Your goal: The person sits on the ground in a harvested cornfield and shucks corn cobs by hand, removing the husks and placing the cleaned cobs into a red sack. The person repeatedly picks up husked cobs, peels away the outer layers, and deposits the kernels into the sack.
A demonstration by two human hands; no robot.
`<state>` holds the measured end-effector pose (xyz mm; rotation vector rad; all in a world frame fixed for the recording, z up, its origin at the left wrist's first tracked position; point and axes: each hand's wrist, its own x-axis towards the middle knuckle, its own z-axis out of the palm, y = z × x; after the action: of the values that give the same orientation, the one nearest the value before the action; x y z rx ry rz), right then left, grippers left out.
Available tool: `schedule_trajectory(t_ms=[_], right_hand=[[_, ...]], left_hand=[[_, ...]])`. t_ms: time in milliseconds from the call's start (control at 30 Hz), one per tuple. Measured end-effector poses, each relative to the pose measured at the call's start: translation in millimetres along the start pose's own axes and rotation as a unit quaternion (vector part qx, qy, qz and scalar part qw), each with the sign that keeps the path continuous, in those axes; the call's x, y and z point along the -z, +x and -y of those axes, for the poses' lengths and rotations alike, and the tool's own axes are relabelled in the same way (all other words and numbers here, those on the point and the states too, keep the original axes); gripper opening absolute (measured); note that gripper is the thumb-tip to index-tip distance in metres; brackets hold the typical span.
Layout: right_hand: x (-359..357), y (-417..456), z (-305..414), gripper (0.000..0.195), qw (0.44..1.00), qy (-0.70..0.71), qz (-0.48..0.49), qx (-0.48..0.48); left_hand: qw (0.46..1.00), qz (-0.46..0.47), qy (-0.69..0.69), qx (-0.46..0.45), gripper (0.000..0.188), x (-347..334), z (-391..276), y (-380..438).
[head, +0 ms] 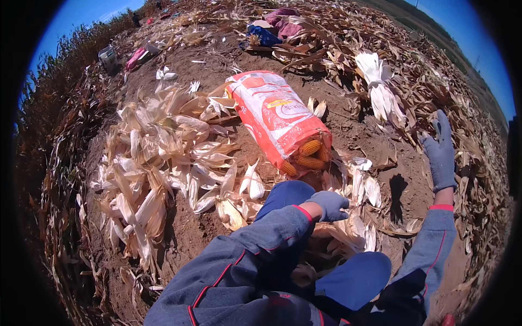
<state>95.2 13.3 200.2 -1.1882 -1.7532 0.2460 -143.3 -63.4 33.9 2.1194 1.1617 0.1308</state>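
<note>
My right hand [441, 153], in a grey glove, reaches out at the right with its thumb and fingers apart and nothing in it. Dry corn stalks and leaves lie beside it. My left hand [329, 206], gloved alike, is over my knees with its fingers curled; whether anything is in them cannot be made out. Pale corn husks [355, 228] lie just past its fingertips. Before my knees a red and white printed woven sack [277, 110] lies on its side, its mouth towards me. Husked orange corn cobs [310, 162] show inside that mouth.
Left of the sack spreads a heap of loose husks [163, 150] on brown soil. A tied bundle of white husks [379, 89] rests on the stalk pile [412, 61]. Farther off are blue cloth [264, 36], dull pink cloth [283, 22] and a pale bucket-like container [108, 59].
</note>
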Motion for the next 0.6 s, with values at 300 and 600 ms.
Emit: schedule_trajectory(t_ms=[300, 600], right_hand=[[12, -125, -60, 0.025, 0.956, 0.049, 0.090, -0.275], [44, -491, -175, 0.020, 0.808, -0.186, 0.169, -0.533]], left_hand=[[1.000, -0.015, -0.010, -0.016, 0.043, -2, 10, 0], [0.999, -0.010, 0.027, -0.017, 0.041, -9, 5, 1]])
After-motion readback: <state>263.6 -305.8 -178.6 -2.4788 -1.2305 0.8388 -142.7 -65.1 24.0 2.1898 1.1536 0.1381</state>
